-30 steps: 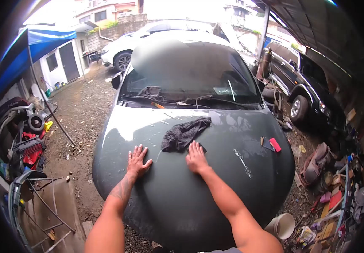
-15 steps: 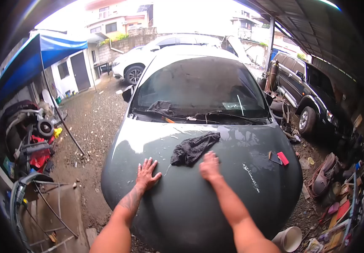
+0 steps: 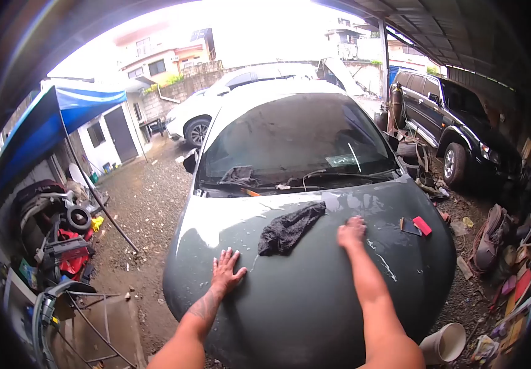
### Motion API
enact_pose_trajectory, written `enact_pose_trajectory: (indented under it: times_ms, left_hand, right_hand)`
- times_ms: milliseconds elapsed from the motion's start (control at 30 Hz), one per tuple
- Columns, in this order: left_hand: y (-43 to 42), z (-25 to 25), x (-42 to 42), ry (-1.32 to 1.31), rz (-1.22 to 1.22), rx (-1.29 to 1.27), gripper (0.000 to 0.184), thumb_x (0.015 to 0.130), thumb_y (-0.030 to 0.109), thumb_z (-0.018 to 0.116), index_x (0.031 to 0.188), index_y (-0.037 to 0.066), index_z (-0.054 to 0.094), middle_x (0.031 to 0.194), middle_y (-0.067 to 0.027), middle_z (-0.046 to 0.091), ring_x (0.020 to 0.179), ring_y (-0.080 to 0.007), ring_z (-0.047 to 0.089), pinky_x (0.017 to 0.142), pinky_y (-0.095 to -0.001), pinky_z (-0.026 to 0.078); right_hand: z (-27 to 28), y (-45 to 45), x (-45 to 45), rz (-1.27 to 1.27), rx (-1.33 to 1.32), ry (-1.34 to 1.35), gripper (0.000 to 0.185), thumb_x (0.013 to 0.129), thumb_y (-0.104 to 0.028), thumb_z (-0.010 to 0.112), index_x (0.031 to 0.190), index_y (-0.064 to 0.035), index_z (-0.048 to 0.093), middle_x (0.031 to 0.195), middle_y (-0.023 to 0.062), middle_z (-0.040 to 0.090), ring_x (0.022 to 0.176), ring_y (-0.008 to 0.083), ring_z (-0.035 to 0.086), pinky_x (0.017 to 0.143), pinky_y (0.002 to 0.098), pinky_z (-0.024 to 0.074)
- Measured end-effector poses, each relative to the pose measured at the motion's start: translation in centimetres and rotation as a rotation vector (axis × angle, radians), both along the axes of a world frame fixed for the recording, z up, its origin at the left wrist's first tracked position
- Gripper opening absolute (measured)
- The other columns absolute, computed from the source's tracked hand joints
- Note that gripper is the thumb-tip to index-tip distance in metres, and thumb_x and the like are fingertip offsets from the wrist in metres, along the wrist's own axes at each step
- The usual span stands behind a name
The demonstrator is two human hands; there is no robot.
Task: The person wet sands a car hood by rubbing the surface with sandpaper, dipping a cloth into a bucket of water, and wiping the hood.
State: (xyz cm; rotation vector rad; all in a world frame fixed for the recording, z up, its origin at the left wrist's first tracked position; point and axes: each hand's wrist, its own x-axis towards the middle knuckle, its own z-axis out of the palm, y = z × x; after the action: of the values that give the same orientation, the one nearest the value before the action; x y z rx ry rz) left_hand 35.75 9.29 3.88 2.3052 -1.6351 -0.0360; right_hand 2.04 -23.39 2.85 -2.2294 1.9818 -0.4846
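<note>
The dark grey-green car hood (image 3: 265, 313) fills the space before me, wet in places. My left hand (image 3: 225, 270) lies flat on it, fingers spread, with nothing held. On the hood's right half, my right hand (image 3: 351, 232) presses down with its fingers together and curled; anything beneath them is hidden. A crumpled black cloth (image 3: 290, 229) rests between my hands, a little farther up. Right of my right hand is a whitish streak (image 3: 383, 261). Beyond it lie a red block (image 3: 422, 225) and a small dark flat piece (image 3: 408, 227).
Behind the hood is the windshield (image 3: 290, 135), with a dark rag (image 3: 239, 175) at its base. A white bucket (image 3: 444, 344) stands at the front right. Scrap parts (image 3: 71, 246) lie left. A dark SUV (image 3: 444, 117) and a white car (image 3: 198, 123) are parked beyond.
My right hand has slid rightward across the hood, away from the black cloth. My left hand stays flat in about the same spot. The whole view has shifted slightly.
</note>
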Motion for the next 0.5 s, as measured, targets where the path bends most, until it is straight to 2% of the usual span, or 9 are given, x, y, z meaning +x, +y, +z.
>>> enact_pose_trajectory:
  times_ms: [100,133,167,200,233,267,333,400,500]
  left_hand:
    - [0.1,0.3,-0.2,0.017,-0.007,-0.006,0.073,0.090,0.055,0.052,0.152,0.021,0.033,0.161,-0.0090,0.019,0.150,-0.0278,0.012,0.120,-0.0516,0.007]
    - [0.0,0.1,0.0,0.002,-0.006,-0.016,0.073,0.090,0.055,0.052,0.151,0.021,0.033,0.161,-0.0093,0.020,0.150,-0.0278,0.012,0.120,-0.0515,0.007]
    - [0.0,-0.2,0.0,-0.009,-0.005,-0.025,0.073,0.090,0.055,0.052,0.151,0.020,0.033,0.161,-0.0096,0.020,0.150,-0.0278,0.012,0.120,-0.0514,0.007]
    - [0.0,0.0,-0.2,0.005,-0.010,-0.032,0.073,0.090,0.055,0.052,0.151,0.020,0.034,0.161,-0.0097,0.020,0.150,-0.0278,0.012,0.120,-0.0512,0.007]
    - [0.1,0.0,-0.4,0.004,-0.011,-0.020,0.073,0.090,0.055,0.052,0.151,0.020,0.033,0.161,-0.0097,0.020,0.150,-0.0276,0.012,0.120,-0.0512,0.007]
    - [0.1,0.2,-0.2,-0.001,-0.010,-0.008,0.073,0.090,0.055,0.052,0.151,0.020,0.033,0.161,-0.0096,0.019,0.150,-0.0274,0.012,0.120,-0.0512,0.007]
    - [0.0,0.0,0.1,-0.007,-0.011,-0.010,0.073,0.090,0.055,0.052,0.151,0.020,0.033,0.161,-0.0095,0.019,0.150,-0.0274,0.012,0.120,-0.0515,0.007]
    - [0.2,-0.1,0.1,-0.009,-0.014,-0.013,0.074,0.090,0.055,0.052,0.152,0.020,0.033,0.161,-0.0094,0.019,0.150,-0.0273,0.012,0.119,-0.0517,0.007]
    - [0.1,-0.2,0.0,0.008,-0.020,-0.055,0.073,0.090,0.054,0.052,0.152,0.020,0.032,0.161,-0.0109,0.019,0.150,-0.0296,0.013,0.119,-0.0528,0.007]
  right_hand:
    - [-0.2,1.8,2.5,-0.135,-0.090,0.075,0.070,0.092,-0.034,0.037,0.146,0.0112,0.027,0.156,0.0275,0.020,0.145,0.0401,0.022,0.118,0.0487,0.0199]
    - [3.1,5.9,4.0,0.057,0.066,0.113,0.074,0.093,-0.034,0.038,0.148,0.0117,0.018,0.158,0.0283,0.014,0.148,0.0405,0.011,0.120,0.0498,0.0124]
    - [0.7,7.9,6.4,0.260,0.028,0.085,0.073,0.092,-0.033,0.038,0.147,0.0122,0.021,0.156,0.0304,0.016,0.148,0.0409,0.012,0.121,0.0492,0.0111]
    - [-0.1,11.3,8.3,0.467,0.012,0.169,0.072,0.092,-0.032,0.037,0.148,0.0108,0.021,0.157,0.0289,0.015,0.148,0.0405,0.012,0.121,0.0486,0.0081]
    - [1.2,15.2,8.2,0.610,0.035,0.051,0.071,0.093,-0.030,0.036,0.148,0.0107,0.020,0.158,0.0280,0.014,0.148,0.0400,0.012,0.121,0.0485,0.0082]
    - [1.4,14.3,7.7,0.613,0.035,0.046,0.071,0.093,-0.030,0.036,0.148,0.0107,0.020,0.158,0.0280,0.014,0.148,0.0400,0.012,0.121,0.0485,0.0082]
    - [1.7,9.5,4.4,0.460,-0.004,0.046,0.071,0.093,-0.030,0.034,0.149,0.0109,0.017,0.159,0.0277,0.011,0.148,0.0404,0.012,0.121,0.0482,0.0085]
    - [0.1,0.9,0.7,0.070,-0.001,0.018,0.073,0.093,-0.032,0.034,0.149,0.0103,0.016,0.159,0.0272,0.009,0.148,0.0403,0.010,0.121,0.0473,0.0079]
    - [3.5,4.0,2.5,-0.001,0.112,0.093,0.073,0.093,-0.036,0.033,0.150,0.0074,0.019,0.159,0.0261,0.012,0.148,0.0403,0.009,0.121,0.0484,0.0077]
